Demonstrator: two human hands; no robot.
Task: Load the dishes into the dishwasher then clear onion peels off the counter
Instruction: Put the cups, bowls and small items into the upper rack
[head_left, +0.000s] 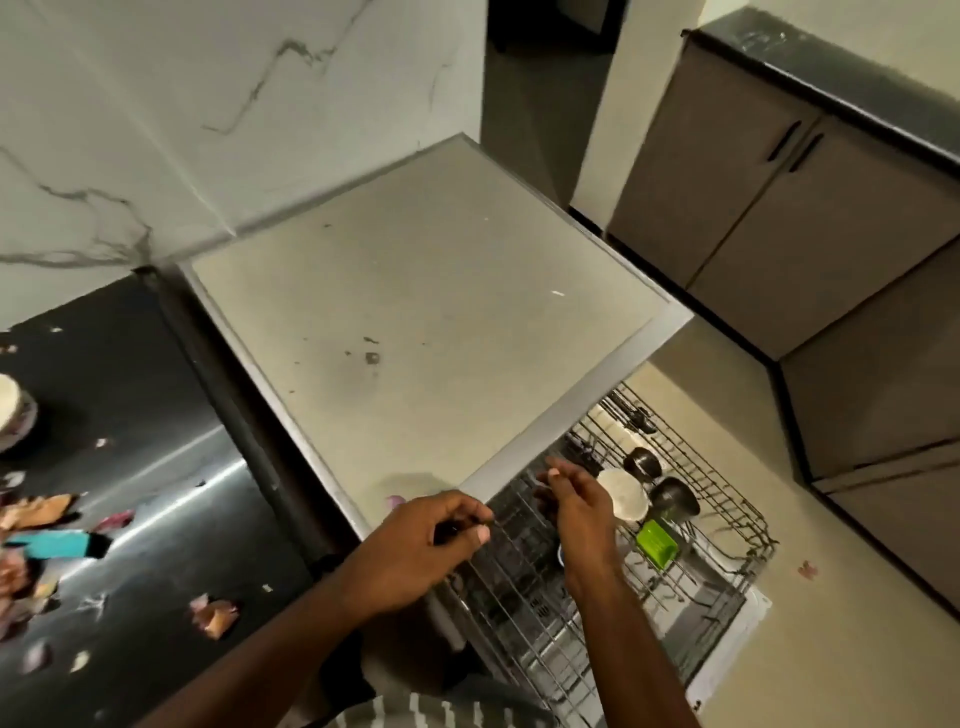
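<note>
- Hands are held over the pulled-out dishwasher rack (597, 561): left hand (431, 540) curled, pinching something too small to be identified; right hand (579, 501) loosely open, empty.
- Loading seems nearly finished; a white bowl (626, 493) and dark bowls (672, 496) are racked.
- Onion peels (213, 616) are scattered on the black counter (156, 415), left, to be gathered next.
</note>
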